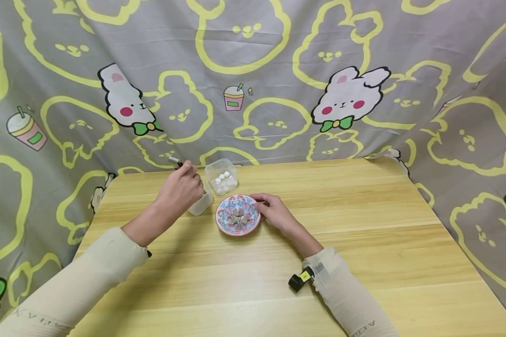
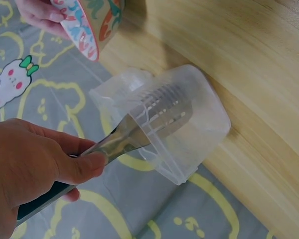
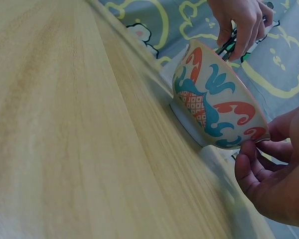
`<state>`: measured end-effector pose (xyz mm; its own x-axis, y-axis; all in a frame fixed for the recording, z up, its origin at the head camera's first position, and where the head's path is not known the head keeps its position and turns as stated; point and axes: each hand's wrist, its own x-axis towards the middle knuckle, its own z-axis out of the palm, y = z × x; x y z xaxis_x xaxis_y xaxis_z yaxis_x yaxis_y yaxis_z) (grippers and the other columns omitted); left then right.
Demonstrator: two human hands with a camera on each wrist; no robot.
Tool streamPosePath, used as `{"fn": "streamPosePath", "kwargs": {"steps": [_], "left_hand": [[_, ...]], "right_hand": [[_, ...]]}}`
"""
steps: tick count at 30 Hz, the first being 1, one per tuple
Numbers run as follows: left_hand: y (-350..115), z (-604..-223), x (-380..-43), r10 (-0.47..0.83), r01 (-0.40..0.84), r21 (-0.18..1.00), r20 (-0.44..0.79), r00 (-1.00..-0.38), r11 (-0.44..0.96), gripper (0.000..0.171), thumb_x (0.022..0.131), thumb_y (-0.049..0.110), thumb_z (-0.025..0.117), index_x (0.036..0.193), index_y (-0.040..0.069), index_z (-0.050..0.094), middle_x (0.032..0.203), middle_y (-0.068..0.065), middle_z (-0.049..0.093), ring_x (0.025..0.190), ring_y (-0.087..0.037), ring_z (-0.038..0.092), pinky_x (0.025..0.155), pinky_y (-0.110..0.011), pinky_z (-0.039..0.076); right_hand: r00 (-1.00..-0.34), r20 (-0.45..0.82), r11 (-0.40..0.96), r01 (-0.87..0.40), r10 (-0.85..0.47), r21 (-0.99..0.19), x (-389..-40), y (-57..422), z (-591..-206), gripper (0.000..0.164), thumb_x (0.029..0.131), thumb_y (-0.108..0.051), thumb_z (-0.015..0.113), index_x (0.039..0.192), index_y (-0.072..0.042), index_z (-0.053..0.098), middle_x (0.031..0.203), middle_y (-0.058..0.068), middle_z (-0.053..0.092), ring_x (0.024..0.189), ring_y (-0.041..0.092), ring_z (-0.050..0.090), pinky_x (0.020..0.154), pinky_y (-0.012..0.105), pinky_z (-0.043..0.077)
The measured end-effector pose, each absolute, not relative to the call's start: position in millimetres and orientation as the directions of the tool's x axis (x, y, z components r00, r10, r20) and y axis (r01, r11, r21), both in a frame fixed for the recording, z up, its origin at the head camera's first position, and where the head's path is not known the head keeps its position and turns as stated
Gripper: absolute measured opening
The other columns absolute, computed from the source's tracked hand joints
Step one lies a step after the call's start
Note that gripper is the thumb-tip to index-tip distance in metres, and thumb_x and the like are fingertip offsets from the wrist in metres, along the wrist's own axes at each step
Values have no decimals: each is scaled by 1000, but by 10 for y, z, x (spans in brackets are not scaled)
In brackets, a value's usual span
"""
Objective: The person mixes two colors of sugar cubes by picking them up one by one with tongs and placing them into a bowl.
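In the head view, my left hand (image 1: 179,186) grips metal tongs (image 2: 159,112) with a dark handle and slotted ends. Those ends reach down inside a clear plastic container (image 2: 209,104); I make out nothing between them. A patterned bowl (image 1: 221,224), red, blue and white, stands to the right and holds several small grey-brown pieces (image 1: 239,219). My right hand (image 1: 276,213) pinches the bowl's right rim between thumb and fingers. In the right wrist view, the bowl's base (image 3: 189,124) appears to rest on the table.
A second clear container (image 1: 211,175), with several white round pieces (image 1: 224,177) inside, stands behind the first one and the bowl. The wooden table (image 1: 253,281) ends at a patterned curtain (image 1: 270,84) close behind the containers.
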<state>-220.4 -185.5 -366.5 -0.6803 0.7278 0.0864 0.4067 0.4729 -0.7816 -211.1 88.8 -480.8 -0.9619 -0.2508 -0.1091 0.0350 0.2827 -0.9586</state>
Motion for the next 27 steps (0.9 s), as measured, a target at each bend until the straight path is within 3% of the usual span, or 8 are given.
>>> {"fn": "streamPosePath", "kwargs": {"steps": [9,15,20,27], "left_hand": [[-1845,-3673,-2200,725,402,-787,83,-683,469,31,95,-2,64,66,10,61,63,-1,56,77,-23,46,101,-42,36],[-1906,-3689,-2214,745,403,-782,115,-657,476,37,93,-5,65,61,10,51,58,0,47,73,-22,39,91,-41,33],[-1994,-3705,-2217,751,409,-743,187,-633,530,31,90,-6,66,64,9,58,60,-1,51,75,-24,42,88,-40,34],[-2151,-3745,-2199,754,406,-692,312,-578,597,29,90,-9,69,67,7,64,62,-4,58,73,-26,46,91,-41,40]], "right_hand": [[-961,-108,295,30,-254,-955,-2110,871,-4800,37,105,-14,57,140,-9,64,136,11,68,122,22,63,108,40,50],[-961,-104,288,27,-257,-957,-2101,870,-4777,37,105,-14,56,141,-7,63,136,13,68,119,21,64,102,32,52],[-962,-102,287,26,-254,-958,-2096,876,-4772,37,105,-13,56,140,-6,64,136,13,68,117,21,64,96,26,51],[-964,-100,291,24,-246,-956,-2097,876,-4783,36,105,-13,56,140,-8,65,137,12,68,119,20,63,101,31,50]]}}
